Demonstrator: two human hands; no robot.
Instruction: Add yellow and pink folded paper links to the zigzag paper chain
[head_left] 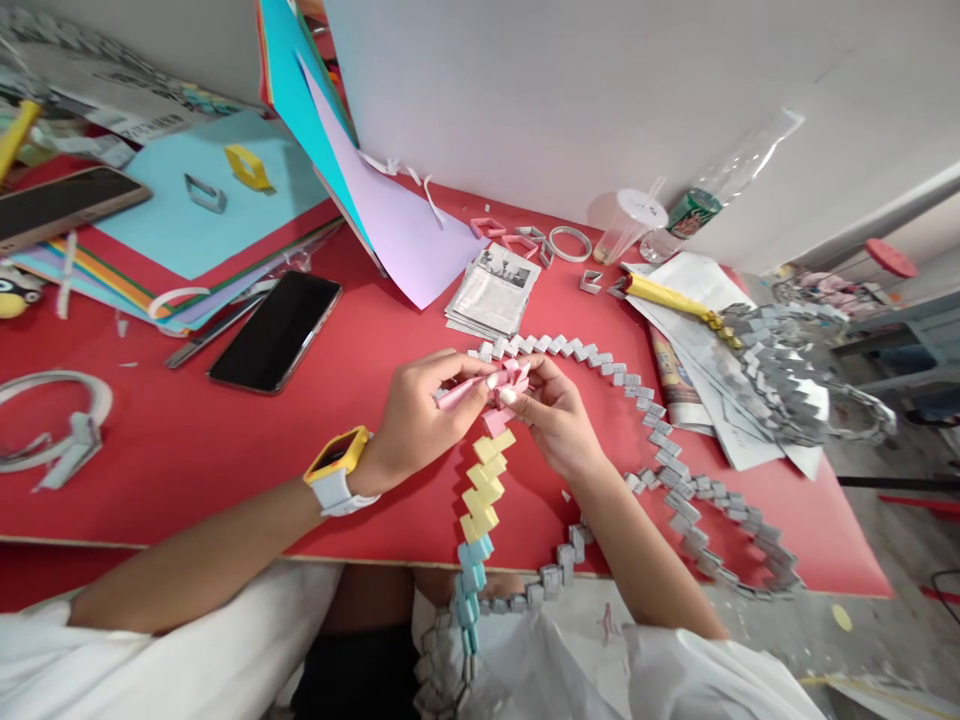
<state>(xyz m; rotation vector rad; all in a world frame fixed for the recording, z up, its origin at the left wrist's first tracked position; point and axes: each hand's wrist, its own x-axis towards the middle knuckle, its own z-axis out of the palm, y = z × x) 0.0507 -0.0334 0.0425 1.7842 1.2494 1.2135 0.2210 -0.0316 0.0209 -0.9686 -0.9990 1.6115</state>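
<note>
Pink folded paper links (pixel 496 420) form one end of a zigzag paper chain. My left hand (pixel 442 405), with a yellow-cased watch (pixel 339 455) on its wrist, pinches a pink strip there. From the other side, my right hand (pixel 551 410) grips the same pink links between thumb and fingers. Below the pink part, the chain runs through a yellow section (pixel 484 487) and a light blue section (pixel 469 590), which hangs past the table edge toward my lap. A long grey newsprint chain (pixel 652 410) curls over the table behind and right of my hands.
The red table (pixel 375 520) holds a black phone (pixel 276 330), stacked newsprint squares (pixel 495 290) and coloured paper sheets (pixel 225 190). Near the wall stand a lidded plastic cup (pixel 630 225) and a tilted bottle (pixel 697 215). A tape roll (pixel 570 244) lies nearby.
</note>
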